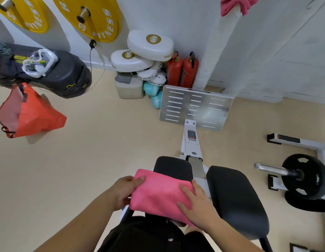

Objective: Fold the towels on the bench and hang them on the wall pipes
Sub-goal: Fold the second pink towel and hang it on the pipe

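- While folding appears close to finished, noted at far left: left hand gripping the left edge of the pink towel, thumb on top, remaining fingers out of sight beneath the cloth.
- Centre: towel folded into a compact rectangle, resting across the left black pad of the bench, near edge overhanging toward the person's lap.
- Right of centre: right hand laid open and flat on the towel's right side, fingers spread, pressing rather than gripping.
- Further right: second bench pad bare, no other towel visible on it.
- Upper right: wrapped white wall pipe carrying another pink towel already draped at the top of view.
- Step judged: fold being flattened, hanging not yet begun.
- Next move judged to require: closing both hands on the bundle, lifting without letting the layers slip, then reaching forward and up to the pipe, well apart from the bench.
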Motion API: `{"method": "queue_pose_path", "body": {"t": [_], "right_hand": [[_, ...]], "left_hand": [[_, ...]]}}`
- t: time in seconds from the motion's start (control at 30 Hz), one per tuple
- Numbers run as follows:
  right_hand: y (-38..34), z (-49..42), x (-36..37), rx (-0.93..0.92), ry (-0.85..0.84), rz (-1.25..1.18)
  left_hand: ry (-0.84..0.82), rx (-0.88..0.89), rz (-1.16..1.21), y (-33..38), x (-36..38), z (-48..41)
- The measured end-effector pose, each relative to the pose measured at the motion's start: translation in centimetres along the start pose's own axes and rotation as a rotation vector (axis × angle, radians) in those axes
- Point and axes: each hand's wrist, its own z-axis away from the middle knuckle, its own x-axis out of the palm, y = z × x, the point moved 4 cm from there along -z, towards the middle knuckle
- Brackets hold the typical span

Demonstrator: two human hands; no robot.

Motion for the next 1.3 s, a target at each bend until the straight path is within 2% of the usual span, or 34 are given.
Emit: {"method": "queue_pose_path", "body": {"t": [0.17,0.27,0.33,0.4,0.47,0.6,0.77,0.87,0.97,1.07,1.13,1.23,1.3], "right_hand": [[-2.4,-1.1,-0.6,-0.057,0.12,0.037],[-2.7,-1.7,-0.6,-0.13,0.248,0.045],[-2.7,-1.9,-0.4,-0.163,0.2,0.065],[-2.4,-2.0,-0.3,-0.182,0.122,0.074],[-2.1,-1.9,-0.6,-0.193,0.121,0.101],[-1.8,-1.6,-0.4,-0.189,0.099,0.03],[-1.1,-1.6,0.0,-0.207,0.109,-0.244],[-0.6,-1.2,-0.5,-0.169,0.038,-0.488],[-0.2,-0.9,-1.1,-0.086,-0.076,-0.675],[0.1,-1.1,-1.1,-0.029,-0.123,-0.82],[-0.4,-1.6,-1.7,-0.036,-0.093,-0.747],[-1.2,-3.1,-2.1,-0.106,-0.067,-0.341],[-2.0,-3.9,-2.5,-0.124,-0.028,-0.122]], "left_hand": [[0.144,0.235,-0.08,2.8,-2.3,2.7],[0.335,0.378,-0.143,4.2,-4.0,4.6],[0.395,0.407,-0.198,4.9,-4.9,5.0],[0.345,0.391,-0.279,5.5,-4.3,5.1],[0.289,0.38,-0.312,5.9,-2.5,5.3],[0.291,0.432,-0.306,6.5,2.8,5.4],[0.285,0.501,-0.576,5.7,8.9,3.4],[0.291,0.535,-0.688,5.7,11.7,2.0],[0.164,0.432,-0.941,4.9,13.7,0.5],[0.111,0.436,-1.135,5.2,13.9,0.2],[0.03,0.421,-1.037,5.0,13.3,0.2],[-0.066,0.345,-0.699,4.1,11.4,0.7],[0.079,0.373,-0.581,3.9,9.0,1.0]]}}
